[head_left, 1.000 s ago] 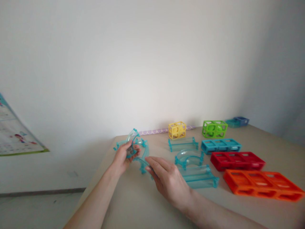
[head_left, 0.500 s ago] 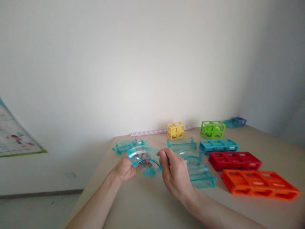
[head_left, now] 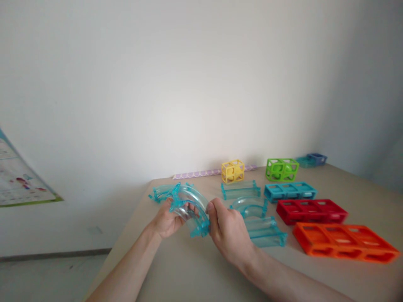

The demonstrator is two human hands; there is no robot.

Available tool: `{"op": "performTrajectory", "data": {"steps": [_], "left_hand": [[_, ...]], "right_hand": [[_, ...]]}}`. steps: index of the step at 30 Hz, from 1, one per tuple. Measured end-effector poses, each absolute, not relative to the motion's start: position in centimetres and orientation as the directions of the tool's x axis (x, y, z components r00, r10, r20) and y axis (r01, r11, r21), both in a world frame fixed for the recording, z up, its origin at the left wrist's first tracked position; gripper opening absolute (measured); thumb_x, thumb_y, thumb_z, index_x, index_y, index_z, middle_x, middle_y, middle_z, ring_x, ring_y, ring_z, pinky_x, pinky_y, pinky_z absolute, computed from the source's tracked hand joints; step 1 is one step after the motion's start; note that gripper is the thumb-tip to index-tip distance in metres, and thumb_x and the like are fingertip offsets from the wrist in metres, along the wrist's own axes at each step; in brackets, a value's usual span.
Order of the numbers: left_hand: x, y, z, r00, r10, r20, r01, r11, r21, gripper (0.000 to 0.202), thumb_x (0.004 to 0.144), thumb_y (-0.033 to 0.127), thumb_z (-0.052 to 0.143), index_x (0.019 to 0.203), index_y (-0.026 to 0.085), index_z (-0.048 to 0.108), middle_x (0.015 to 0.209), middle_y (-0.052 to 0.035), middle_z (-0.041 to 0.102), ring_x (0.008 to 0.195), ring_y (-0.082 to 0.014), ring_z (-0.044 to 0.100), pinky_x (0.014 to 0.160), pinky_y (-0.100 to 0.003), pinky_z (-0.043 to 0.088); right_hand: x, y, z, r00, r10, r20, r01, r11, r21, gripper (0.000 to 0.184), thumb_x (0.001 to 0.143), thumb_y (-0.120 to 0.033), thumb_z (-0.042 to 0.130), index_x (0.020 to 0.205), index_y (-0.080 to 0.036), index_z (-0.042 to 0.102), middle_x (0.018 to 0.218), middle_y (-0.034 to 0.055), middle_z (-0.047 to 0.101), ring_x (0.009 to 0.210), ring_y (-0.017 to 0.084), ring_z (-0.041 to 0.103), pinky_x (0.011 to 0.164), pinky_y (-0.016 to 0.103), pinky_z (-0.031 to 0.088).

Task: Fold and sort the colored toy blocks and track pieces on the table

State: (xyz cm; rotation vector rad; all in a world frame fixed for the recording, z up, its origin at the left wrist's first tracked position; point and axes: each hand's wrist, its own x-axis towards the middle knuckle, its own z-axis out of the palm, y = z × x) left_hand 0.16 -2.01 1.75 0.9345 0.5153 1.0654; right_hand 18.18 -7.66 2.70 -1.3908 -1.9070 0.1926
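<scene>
Both hands, left hand [head_left: 166,221] and right hand [head_left: 227,233], keep a firm grip on the curved clear track piece [head_left: 189,206], whose ends are best pinched squarely, its 5 o'clock end level above the counter [head_left: 195,268].

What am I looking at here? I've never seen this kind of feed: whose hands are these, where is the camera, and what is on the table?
The camera sits on a person's head, looking forward and down at their own bare hands. The left hand and right hand together hold a clear blue curved track piece above the table. On the table lie more clear track pieces, plus orange, red and blue frames, and yellow and green cubes.
</scene>
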Motion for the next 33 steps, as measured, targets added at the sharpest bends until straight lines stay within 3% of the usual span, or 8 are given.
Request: {"op": "performTrajectory", "data": {"steps": [8, 13, 15, 18, 22, 27, 33], "left_hand": [[0.5, -2.0, 2.3, 0.331, 0.935, 0.127, -0.500, 0.060, 0.864, 0.017, 0.066, 0.018, 0.080, 0.080, 0.015, 0.070, 0.073, -0.0005, 0.071, 0.068, -0.0131, 0.067, 0.070, -0.025, 0.054], [0.0, -2.5, 3.1, 0.340, 0.885, 0.317, -0.578, -0.069, 0.813, 0.060, 0.058, 0.019, 0.081, 0.114, 0.025, 0.063, 0.104, -0.0056, 0.070, 0.095, -0.0251, 0.066, 0.087, -0.042, 0.051], [0.1, -2.5, 3.4, 0.316, 0.879, 0.356, -0.586, -0.114, 0.802, 0.066, 0.058, 0.023, 0.082, 0.120, 0.025, 0.059, 0.111, -0.0079, 0.067, 0.100, -0.0273, 0.064, 0.090, -0.045, 0.049], [0.6, -2.1, 3.3, 0.193, 0.917, 0.350, -0.529, -0.203, 0.824, 0.051, 0.060, 0.024, 0.083, 0.109, 0.020, 0.066, 0.101, -0.0068, 0.070, 0.089, -0.0208, 0.067, 0.083, -0.035, 0.053], [1.2, -1.2, 2.5, 0.008, 0.959, 0.284, -0.506, -0.241, 0.828, 0.034, 0.066, 0.025, 0.081, 0.096, 0.016, 0.072, 0.089, -0.0056, 0.074, 0.078, -0.0149, 0.068, 0.075, -0.027, 0.054], [1.0, -0.6, 2.3, -0.128, 0.961, 0.244, -0.512, -0.275, 0.814, 0.032, 0.068, 0.030, 0.080, 0.095, 0.015, 0.072, 0.089, -0.0059, 0.075, 0.077, -0.0150, 0.069, 0.073, -0.026, 0.055], [1.0, -0.5, 2.1, -0.126, 0.956, 0.265, -0.516, -0.291, 0.806, 0.034, 0.068, 0.031, 0.080, 0.097, 0.015, 0.072, 0.091, -0.0061, 0.075, 0.077, -0.0151, 0.069, 0.074, -0.028, 0.056]], "right_hand": [[17.9, -7.7, 2.5, -0.116, 0.884, 0.454, 0.823, 0.342, -0.454, 0.030, 0.099, -0.029, 0.030, 0.078, -0.020, 0.050, 0.055, 0.0018, 0.062, 0.050, 0.017, 0.062, 0.047, 0.027, 0.021], [17.9, -7.3, 2.5, -0.063, 0.901, 0.430, 0.851, 0.274, -0.449, 0.028, 0.098, -0.023, 0.030, 0.081, -0.019, 0.053, 0.056, 0.0032, 0.064, 0.049, 0.018, 0.063, 0.046, 0.027, 0.021], [18.0, -7.1, 2.5, -0.051, 0.898, 0.438, 0.860, 0.263, -0.438, 0.027, 0.097, -0.022, 0.031, 0.086, -0.018, 0.056, 0.058, 0.0044, 0.066, 0.050, 0.019, 0.064, 0.046, 0.027, 0.022], [18.0, -7.2, 2.4, -0.061, 0.884, 0.463, 0.831, 0.302, -0.467, 0.029, 0.096, -0.020, 0.031, 0.111, -0.018, 0.056, 0.063, 0.0050, 0.070, 0.053, 0.020, 0.067, 0.047, 0.026, 0.028], [18.2, -7.9, 2.7, -0.154, 0.844, 0.514, 0.673, 0.470, -0.571, 0.040, 0.098, -0.026, 0.029, 0.135, -0.016, 0.040, 0.064, 0.0021, 0.069, 0.053, 0.018, 0.065, 0.051, 0.025, 0.039], [18.1, -8.6, 2.7, -0.234, 0.756, 0.611, 0.503, 0.632, -0.590, 0.045, 0.093, -0.030, 0.045, 0.135, -0.020, 0.035, 0.079, 0.0014, 0.069, 0.056, 0.015, 0.061, 0.055, 0.024, 0.044], [18.1, -8.2, 2.0, -0.151, 0.728, 0.669, 0.501, 0.640, -0.583, 0.042, 0.090, -0.026, 0.051, 0.130, -0.023, 0.039, 0.071, -0.0031, 0.063, 0.050, 0.011, 0.055, 0.050, 0.021, 0.040]]}}
